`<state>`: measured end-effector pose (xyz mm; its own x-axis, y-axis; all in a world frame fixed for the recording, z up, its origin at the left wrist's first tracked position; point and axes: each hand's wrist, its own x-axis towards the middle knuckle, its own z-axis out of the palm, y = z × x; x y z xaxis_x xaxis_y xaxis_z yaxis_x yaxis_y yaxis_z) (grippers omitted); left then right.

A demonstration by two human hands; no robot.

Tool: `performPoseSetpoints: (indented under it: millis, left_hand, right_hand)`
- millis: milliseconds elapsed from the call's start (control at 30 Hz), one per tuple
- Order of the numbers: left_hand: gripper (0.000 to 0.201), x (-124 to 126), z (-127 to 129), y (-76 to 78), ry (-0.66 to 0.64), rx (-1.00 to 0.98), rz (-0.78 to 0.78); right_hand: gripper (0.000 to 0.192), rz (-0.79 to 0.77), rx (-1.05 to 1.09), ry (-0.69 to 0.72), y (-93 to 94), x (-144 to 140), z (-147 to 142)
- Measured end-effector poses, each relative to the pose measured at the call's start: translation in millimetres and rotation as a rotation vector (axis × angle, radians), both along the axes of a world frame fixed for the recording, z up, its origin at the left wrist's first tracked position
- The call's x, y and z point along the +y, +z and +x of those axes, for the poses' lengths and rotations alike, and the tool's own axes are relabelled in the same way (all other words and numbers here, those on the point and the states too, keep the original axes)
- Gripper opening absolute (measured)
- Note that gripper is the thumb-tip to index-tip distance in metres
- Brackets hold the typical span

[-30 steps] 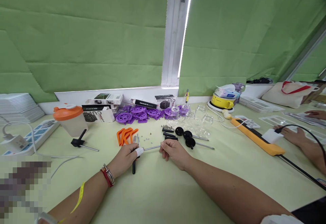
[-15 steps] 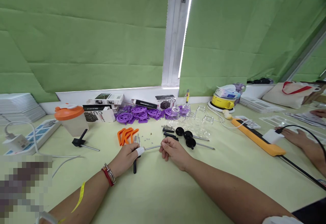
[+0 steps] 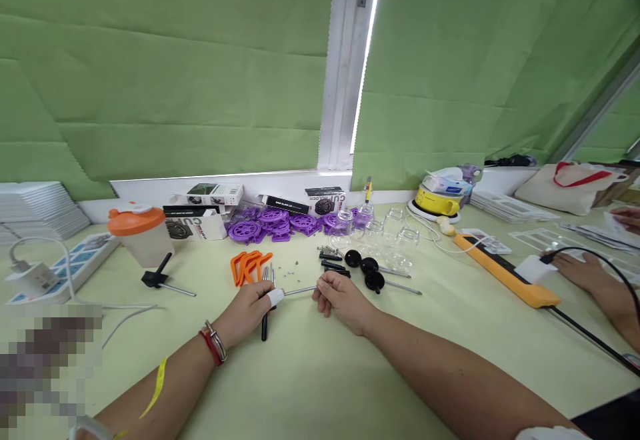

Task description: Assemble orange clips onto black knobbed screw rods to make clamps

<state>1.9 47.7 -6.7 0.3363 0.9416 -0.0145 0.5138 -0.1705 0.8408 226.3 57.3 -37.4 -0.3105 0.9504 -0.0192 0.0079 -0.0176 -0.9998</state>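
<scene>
A thin metal rod (image 3: pixel 300 290) stretches nearly level between my two hands, just above the table. My left hand (image 3: pixel 255 303), with a white covering on its thumb, is closed around the rod's left end. My right hand (image 3: pixel 343 299) pinches the right end between thumb and fingertips, and whatever sits at that tip is too small to make out. Under my left hand lie black-handled tools (image 3: pixel 265 327), partly hidden. Orange handle-shaped pieces (image 3: pixel 249 268) are just behind it. Tiny metal parts (image 3: pixel 287 273) are scattered beyond the rod. Black cylinders (image 3: pixel 334 265) lie behind my right hand.
Black round parts with metal shafts (image 3: pixel 373 270) and clear glass-like pieces (image 3: pixel 395 233) stand behind right. Purple discs (image 3: pixel 275 223) and boxes (image 3: pixel 195 225) line the back. An orange-lidded cup (image 3: pixel 137 227) is left; an orange power strip (image 3: pixel 505 273) and another person's hand (image 3: pixel 575 267) are right.
My hands and the rod stay almost still. At the far right, the other person's hand near the papers has moved slightly and a white sheet now shows there.
</scene>
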Motion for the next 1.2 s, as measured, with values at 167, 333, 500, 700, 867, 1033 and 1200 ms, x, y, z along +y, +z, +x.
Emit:
performPoseSetpoints:
  millis: [167,333,500,700,867,1033,1200]
  left_hand:
    - [0.026,-2,-5,-1.7,-0.076,-0.065,-0.010]
    - [0.041,0,-11,-2.8,-0.133,-0.088,-0.017]
    - [0.025,4,-13,-2.5,-0.148,-0.049,0.049]
    - [0.028,3,-11,-2.9,-0.138,0.005,-0.018]
    - [0.031,3,-10,-3.0,-0.156,0.056,0.058]
    - [0.030,5,-12,-4.5,-0.165,0.084,0.112]
    - [0.030,5,-11,-2.9,-0.149,0.049,0.041]
  right_hand:
    - [0.037,-0.003,-0.010,-0.011,-2.2,2,0]
    - [0.037,-0.011,0.004,-0.045,-4.8,3,0]
    - [0.037,-0.013,0.037,-0.052,-2.9,2,0]
    - [0.037,-0.057,0.091,-0.044,2.4,0,1]
    - [0.036,-0.070,0.081,-0.039,2.8,1,1]
    - [0.039,-0.083,0.033,-0.038,3.2,3,1]
    - [0.041,-0.092,0.043,-0.033,2.5,3,1]
